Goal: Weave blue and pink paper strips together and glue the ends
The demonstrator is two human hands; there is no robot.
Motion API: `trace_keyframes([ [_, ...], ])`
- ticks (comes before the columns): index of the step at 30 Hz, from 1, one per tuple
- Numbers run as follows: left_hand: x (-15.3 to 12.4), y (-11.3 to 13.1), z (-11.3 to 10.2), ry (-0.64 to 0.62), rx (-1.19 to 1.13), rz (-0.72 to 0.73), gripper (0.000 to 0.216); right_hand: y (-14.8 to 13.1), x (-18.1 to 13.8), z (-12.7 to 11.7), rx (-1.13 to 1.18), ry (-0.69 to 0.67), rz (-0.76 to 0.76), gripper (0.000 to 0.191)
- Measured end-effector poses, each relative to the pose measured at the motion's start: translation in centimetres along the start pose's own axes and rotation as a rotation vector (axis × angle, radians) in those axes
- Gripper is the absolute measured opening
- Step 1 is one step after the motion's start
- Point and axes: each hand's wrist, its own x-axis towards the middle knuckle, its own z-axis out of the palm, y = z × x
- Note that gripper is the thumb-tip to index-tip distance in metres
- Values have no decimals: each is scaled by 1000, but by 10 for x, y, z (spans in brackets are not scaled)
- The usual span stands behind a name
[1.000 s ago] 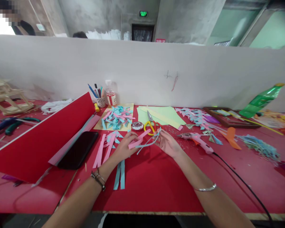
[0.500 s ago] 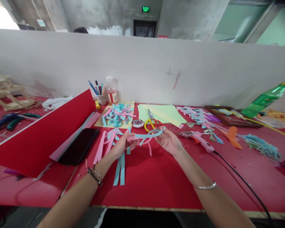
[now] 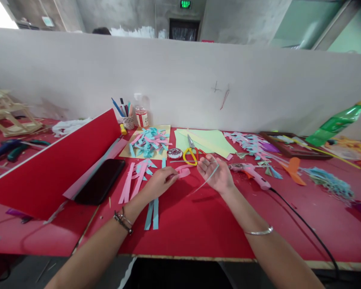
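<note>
A curled pink paper strip [image 3: 184, 172] sticks out from the pinched fingertips of my left hand [image 3: 160, 182]. My right hand [image 3: 217, 172] is turned palm up, its fingers curled on a narrow light blue paper strip [image 3: 211, 175] that hangs down to the left. Just beyond both hands lie yellow-handled scissors [image 3: 190, 155] and a round tin [image 3: 175, 153]. Left of my left hand are loose pink strips [image 3: 126, 184], with blue strips [image 3: 152, 214] partly under my forearm. A heap of cut blue and pink paper pieces [image 3: 150, 142] lies behind.
A pink glue gun [image 3: 252, 173] with a black cord lies to the right. On the left are a black phone [image 3: 100, 182] and a standing red board [image 3: 57, 164]. A green bottle [image 3: 337, 124] leans at the far right. Green paper sheets [image 3: 204, 142] lie at the back.
The hands have drawn apart. The pink and blue strips, stretched together between both hands before, are now separate: pink at my left hand, blue at my right. The view has tilted slightly downward.
</note>
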Motion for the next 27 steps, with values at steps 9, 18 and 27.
trace_keyframes([
  [9,-2,-3,-6,87,239,48,18,2,2,-2,-19,-29,25,14],
  [18,-2,3,-10,175,527,30,16,-1,7,-4,51,9,-57,7],
  [27,-3,4,-5,222,686,264,15,9,-5,11,-34,-309,66,24],
])
